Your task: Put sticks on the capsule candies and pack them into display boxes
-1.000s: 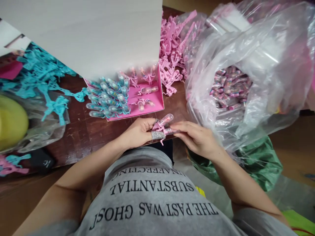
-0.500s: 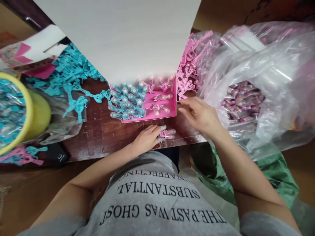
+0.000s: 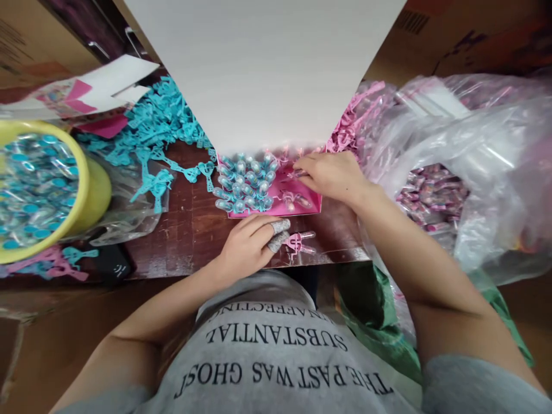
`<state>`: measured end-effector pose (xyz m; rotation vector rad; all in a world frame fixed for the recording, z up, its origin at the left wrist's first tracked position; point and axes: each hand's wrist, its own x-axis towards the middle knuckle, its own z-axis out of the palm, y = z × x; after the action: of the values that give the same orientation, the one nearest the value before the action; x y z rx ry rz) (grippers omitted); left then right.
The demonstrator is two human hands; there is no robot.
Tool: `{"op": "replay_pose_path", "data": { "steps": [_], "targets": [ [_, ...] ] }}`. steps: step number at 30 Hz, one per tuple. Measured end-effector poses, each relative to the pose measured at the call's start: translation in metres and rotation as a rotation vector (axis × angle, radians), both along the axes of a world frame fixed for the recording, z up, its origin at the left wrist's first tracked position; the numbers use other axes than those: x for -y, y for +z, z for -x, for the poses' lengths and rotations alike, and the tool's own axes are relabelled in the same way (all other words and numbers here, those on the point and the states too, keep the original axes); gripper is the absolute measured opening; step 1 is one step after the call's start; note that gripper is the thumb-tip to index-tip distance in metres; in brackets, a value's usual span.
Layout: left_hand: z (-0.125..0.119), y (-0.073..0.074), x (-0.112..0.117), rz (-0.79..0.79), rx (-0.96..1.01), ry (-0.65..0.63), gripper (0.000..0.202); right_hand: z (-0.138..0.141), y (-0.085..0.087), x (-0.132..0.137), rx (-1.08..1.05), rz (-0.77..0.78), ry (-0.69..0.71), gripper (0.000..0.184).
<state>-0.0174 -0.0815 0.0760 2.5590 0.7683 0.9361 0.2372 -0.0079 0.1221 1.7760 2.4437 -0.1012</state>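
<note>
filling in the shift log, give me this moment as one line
left hand: holding pink clip | right hand: over pink box, hold unclear | pink box: blue tubes left, pink tubes right

The right hand's grip (image 3: 334, 175) covers a part of the pink box (image 3: 281, 181), and the small thing at its fingertips cannot be recognised. The wrapped fingers of the left hand's grip (image 3: 250, 241) hide one end of the pink clip (image 3: 295, 243). The white panel (image 3: 267, 63) is cut by the upper edge, the yellow bucket (image 3: 98, 187) by the left edge, the plastic bag (image 3: 509, 138) by the right edge. What the blue capsules (image 3: 245, 184) contain is too small to tell; print on the carton (image 3: 504, 43) is blurred.
</note>
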Motion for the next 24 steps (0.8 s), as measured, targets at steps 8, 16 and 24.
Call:
{"op": "replay_pose_path", "data": {
  "steps": [8, 16, 24],
  "targets": [
    [-0.020, 0.024, -0.060, -0.058, -0.163, 0.165, 0.024, 0.005, 0.026, 0.008, 0.149, 0.012, 0.046, 0.032],
    [-0.043, 0.017, -0.088, -0.069, -0.312, 0.167, 0.039, 0.000, 0.021, 0.013, 0.118, -0.050, 0.107, 0.032],
    [-0.038, 0.022, -0.102, -0.059, -0.398, 0.165, 0.036, 0.006, -0.011, 0.016, -0.041, -0.174, 0.107, 0.034]
  ]
}}
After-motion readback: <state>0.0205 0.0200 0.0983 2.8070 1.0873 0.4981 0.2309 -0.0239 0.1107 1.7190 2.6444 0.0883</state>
